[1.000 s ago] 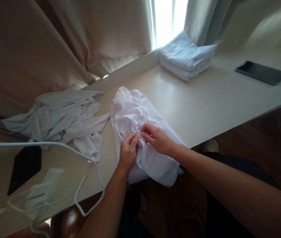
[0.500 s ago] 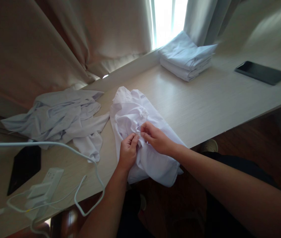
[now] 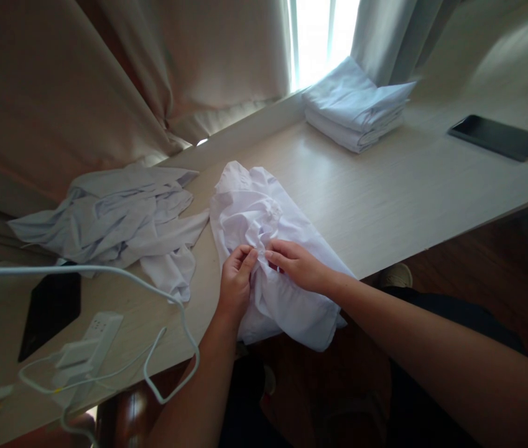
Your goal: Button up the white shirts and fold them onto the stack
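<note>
On the table [image 3: 385, 205], both hands [image 3: 264, 270] pinch a shirt [image 3: 264, 236] lying diagonally, far-left to near-right.

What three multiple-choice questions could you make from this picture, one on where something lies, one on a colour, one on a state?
1. Where is the folded stack?
A. by the window
B. on the floor
C. under the phone

2. What colour is the garment in the hands?
A. red
B. white
C. black

3. How does that garment lie?
A. neatly folded
B. hung up
C. crumpled

Answers: 1 A, it sits at the table's far edge beneath the bright gap in the curtains. 2 B, white cloth. 3 C, it bunches where the left hand and right hand pinch it.
</note>
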### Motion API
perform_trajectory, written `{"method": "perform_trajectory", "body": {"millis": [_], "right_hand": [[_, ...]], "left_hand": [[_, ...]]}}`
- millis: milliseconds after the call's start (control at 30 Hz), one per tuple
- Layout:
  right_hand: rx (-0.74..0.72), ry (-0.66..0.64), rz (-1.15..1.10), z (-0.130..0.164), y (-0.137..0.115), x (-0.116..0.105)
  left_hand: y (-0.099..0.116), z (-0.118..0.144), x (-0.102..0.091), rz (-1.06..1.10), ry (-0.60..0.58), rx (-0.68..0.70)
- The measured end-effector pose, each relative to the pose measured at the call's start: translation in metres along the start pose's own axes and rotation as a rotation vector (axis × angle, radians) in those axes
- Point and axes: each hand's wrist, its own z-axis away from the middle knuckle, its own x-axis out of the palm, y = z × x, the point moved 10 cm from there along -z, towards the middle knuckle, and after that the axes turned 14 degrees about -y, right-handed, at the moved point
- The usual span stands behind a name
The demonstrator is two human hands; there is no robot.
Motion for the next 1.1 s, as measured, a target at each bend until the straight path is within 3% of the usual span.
{"method": "perform_trajectory", "body": {"millis": [267, 700, 933, 1100], "right_hand": [[0.002, 0.053, 0.035, 0.0, -0.004, -0.004], [-0.006, 0.126, -0.003, 0.001, -0.01, -0.01], [-0.004, 0.178, -0.048, 0.003, -0.004, -0.019], [-0.014, 0.287, -0.073, 0.008, -0.004, -0.042]], "left_hand": [[0.001, 0.001, -0.001, 0.099, 0.011, 0.028], [0.004, 0.005, -0.01, 0.008, 0.155, 0.088], [-0.001, 0.002, -0.008, -0.078, 0.057, -0.022], [0.005, 0.005, -0.011, -0.226, -0.037, -0.114]]}}
